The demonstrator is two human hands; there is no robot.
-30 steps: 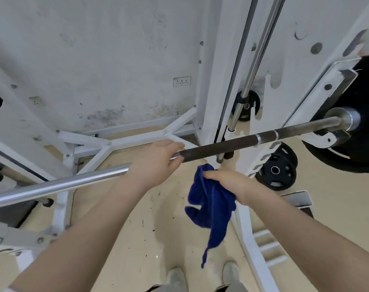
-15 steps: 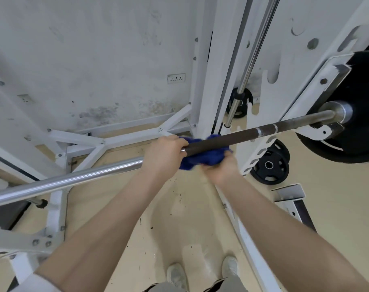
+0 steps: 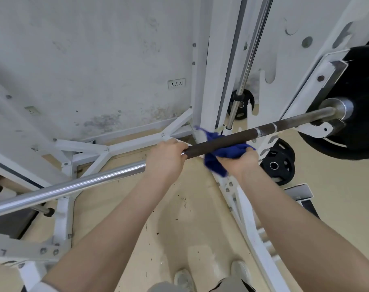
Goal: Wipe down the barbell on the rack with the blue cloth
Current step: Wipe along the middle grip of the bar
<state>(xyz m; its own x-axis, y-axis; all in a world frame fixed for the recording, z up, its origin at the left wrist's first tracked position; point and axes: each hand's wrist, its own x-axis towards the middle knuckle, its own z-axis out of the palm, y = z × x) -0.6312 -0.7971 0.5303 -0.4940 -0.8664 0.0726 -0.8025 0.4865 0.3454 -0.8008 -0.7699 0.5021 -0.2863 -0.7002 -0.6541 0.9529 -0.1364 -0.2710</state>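
We see the long steel barbell (image 3: 227, 138), shiny chrome on its left stretch and dark rough-textured toward the right, lying across the white painted steel rack (image 3: 219, 66), its right end seated in a rack hook beside a large black weight plate (image 3: 360, 102). A second ago the crumpled blue terry cloth (image 3: 223, 153) hung loose below the bar in the right hand (image 3: 239, 160). Half a second ago that hand had brought it up under the bar, right against the left hand (image 3: 165, 160). Now the cloth sits a little further right along the dark section, with a clear stretch of bar between the two hands. We take this to mean the wiping stroke has begun and runs toward the plate end.

The left hand's fingers curl over the bar where chrome meets the dark section, gripping it to steady it. The right hand clamps the cloth up against the bar from below, fingers wrapped around fabric and bar together; a loose tail of cloth dangles beside the wrist and another scrap sticks up behind the bar.

By our judgement most of the bar is not yet wiped, including the whole chrome stretch to the left.
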